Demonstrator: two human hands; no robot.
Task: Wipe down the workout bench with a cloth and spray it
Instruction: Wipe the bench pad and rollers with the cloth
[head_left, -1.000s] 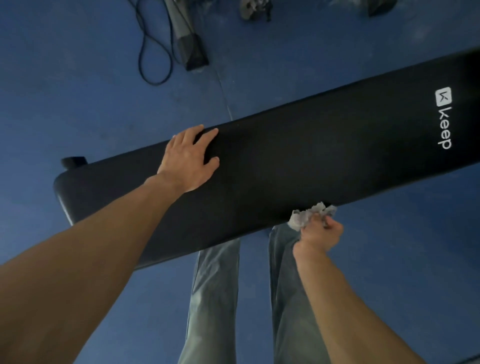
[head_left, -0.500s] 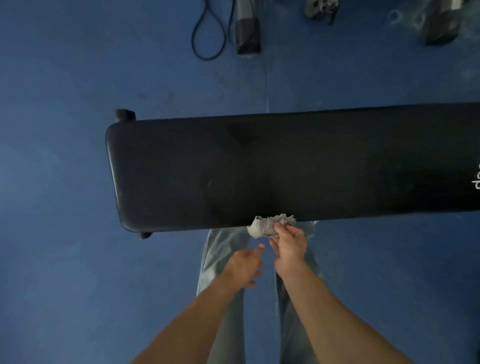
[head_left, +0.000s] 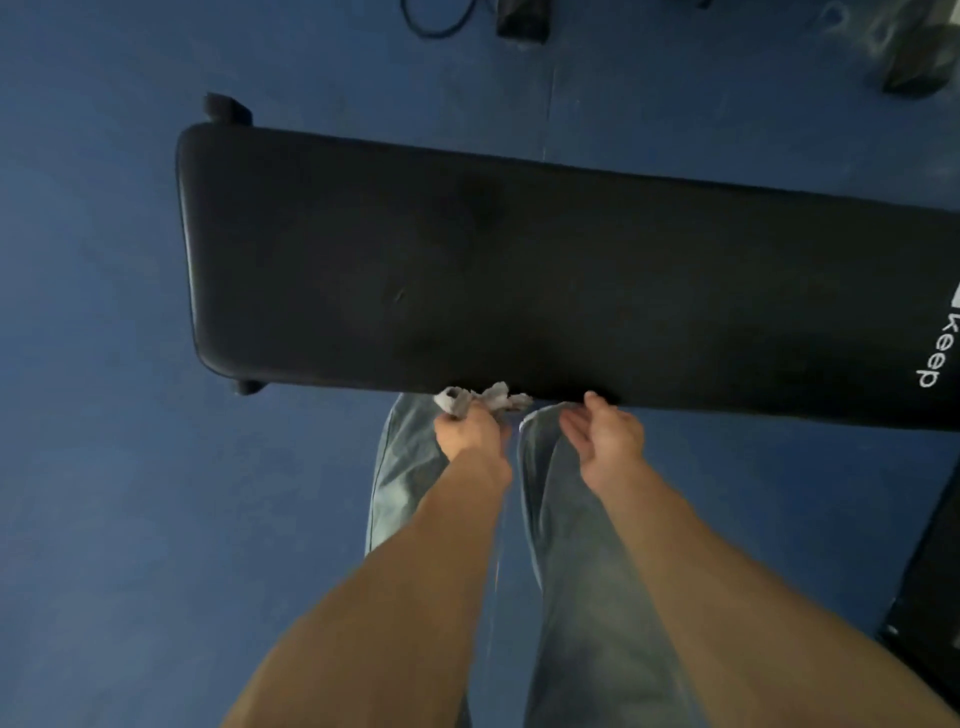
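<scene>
One crumpled cloth (head_left: 485, 401) sits at the near edge of the bench (head_left: 519, 270), pinched by our left hand (head_left: 470, 434); our right hand (head_left: 602, 434), just beside it, lies open and empty. We judge the cloth light and limp, best gripped bunched as a wad.

a black padded bench (head_left: 571, 270) runs across the middle from 9 to 3 o'clock, with a white "keep" logo (head_left: 930, 358) at 3. at its near edge, just below centre, the left hand (head_left: 470, 434) grips a crumpled pale cloth (head_left: 485, 399) against that edge. just beside it toward 3, the right hand (head_left: 602, 434) is relaxed, palm showing. jeans (head_left: 582, 571) run toward 6. the floor (head_left: 104, 467) is blue; a dark cable (head_left: 436, 26) lies at 12.
</scene>
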